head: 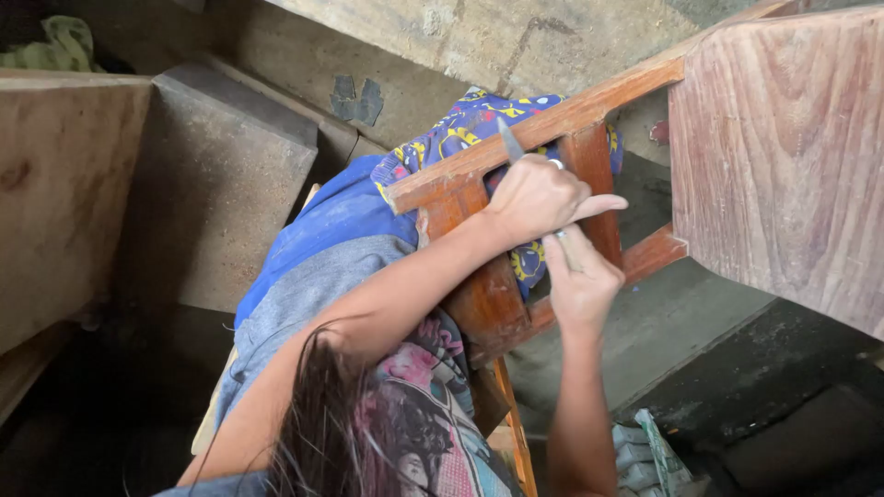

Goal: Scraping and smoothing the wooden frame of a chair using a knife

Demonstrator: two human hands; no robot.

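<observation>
Steadying the wooden stool (589, 147) on the lap, left hand (539, 198) pinches a blade (509, 141) against its rail, right hand (580, 281) clasping a slim tool (569, 250) just below.

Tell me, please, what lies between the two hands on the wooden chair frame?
In the head view, only a narrow gap separates left hand and right hand; the chair's reddish upright runs behind them.

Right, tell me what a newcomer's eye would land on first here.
First, the reddish-brown wooden stool tipped on its side across the person's lap, its seat filling the upper right. At the centre, the left hand holds a thin metal blade against a rail, while the right hand sits just below, by a leg. Beneath them lies a blue patterned cloth.
</observation>
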